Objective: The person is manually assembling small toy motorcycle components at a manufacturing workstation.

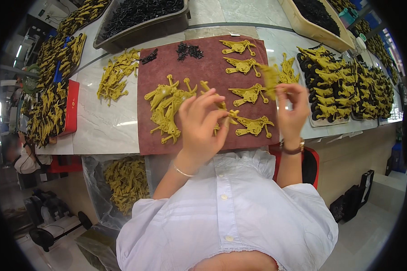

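My left hand [203, 124] is raised over the maroon cloth [199, 147], its fingers pinched around a mustard-yellow plastic part [233, 115] that they partly hide. At the cloth's right edge, my right hand [294, 108] has thumb and fingers closed on another yellow plastic part [270, 80], smeared by motion. Between and beyond the hands, several irregular yellow parts [248, 94] lie in a column, all turned alike. A loose heap of yellow parts [165, 106] sits left of my left hand. Small black pieces [189, 51] are piled near the cloth's far edge.
More yellow parts [118, 77] lie left of the cloth. Bins of black pieces [142, 30] [319, 18] stand at the back. Trays of yellow parts with black pieces [325, 86] fill the right; a red box [71, 108] stands left. Below the table edge hangs a bag of yellow parts [126, 183].
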Motion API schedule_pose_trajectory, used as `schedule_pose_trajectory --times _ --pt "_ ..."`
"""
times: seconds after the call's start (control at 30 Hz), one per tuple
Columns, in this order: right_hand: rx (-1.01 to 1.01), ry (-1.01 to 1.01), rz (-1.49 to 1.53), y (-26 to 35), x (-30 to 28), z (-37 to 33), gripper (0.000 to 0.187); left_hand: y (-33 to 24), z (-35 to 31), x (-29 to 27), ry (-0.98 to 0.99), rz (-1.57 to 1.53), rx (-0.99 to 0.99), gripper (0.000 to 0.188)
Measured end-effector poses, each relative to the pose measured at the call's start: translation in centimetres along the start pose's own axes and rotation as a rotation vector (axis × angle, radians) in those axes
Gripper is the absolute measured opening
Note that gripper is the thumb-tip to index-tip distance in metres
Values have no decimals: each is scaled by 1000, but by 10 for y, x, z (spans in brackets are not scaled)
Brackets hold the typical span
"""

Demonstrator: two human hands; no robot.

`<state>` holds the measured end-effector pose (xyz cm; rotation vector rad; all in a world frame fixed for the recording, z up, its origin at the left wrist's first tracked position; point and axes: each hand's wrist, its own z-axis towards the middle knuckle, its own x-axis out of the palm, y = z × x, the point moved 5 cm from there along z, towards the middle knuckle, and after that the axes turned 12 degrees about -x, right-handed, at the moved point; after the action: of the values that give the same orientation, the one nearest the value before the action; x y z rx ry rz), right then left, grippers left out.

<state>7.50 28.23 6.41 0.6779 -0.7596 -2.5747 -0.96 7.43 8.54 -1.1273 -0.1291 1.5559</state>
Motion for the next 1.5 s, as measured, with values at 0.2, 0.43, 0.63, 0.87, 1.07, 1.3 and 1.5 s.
schedule_pose_trajectory --times 0.2,0.43,0.63,0.87,1.07,1.3,1.5 --pt "-99 149 -448 -65 -27 26 12 30 -6 2 26 51 -56 17" --pt "-281 218 -606 -56 -15 24 24 31 -15 22 41 31 -4 20" --pt "549 461 641 6 63 -20 31 33 -14 18 -124 -159 65 28" --pt "762 369 1032 4 81 -25 33 62 7 -8 -38 -126 -80 46" --pt "304 531 417 -3 91 -1 25 108 3 -12 94 530 -247 45" --pt "214 715 362 -10 119 9 22 125 6 -21 29 562 -182 42" --pt "257 851 338 -5 142 1 23 133 6 -40 -48 444 -228 47"
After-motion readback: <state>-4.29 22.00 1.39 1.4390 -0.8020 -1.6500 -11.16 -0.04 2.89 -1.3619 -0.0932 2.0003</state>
